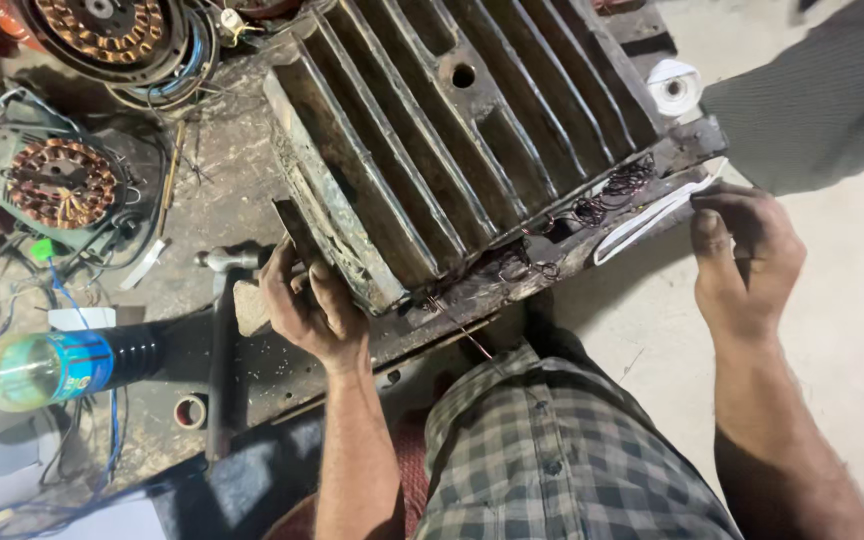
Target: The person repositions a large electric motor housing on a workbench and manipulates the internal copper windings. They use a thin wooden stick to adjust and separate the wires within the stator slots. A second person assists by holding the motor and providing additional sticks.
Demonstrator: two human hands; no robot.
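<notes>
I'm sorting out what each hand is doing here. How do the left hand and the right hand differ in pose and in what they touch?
The left hand lies on the corner of the big ribbed metal housing, fingers curled over its edge; the right hand is off the housing and pinches a white strip between its fingers. The left hand is over the cluttered workbench; the right hand is over pale floor. Both are bare and grimy.
</notes>
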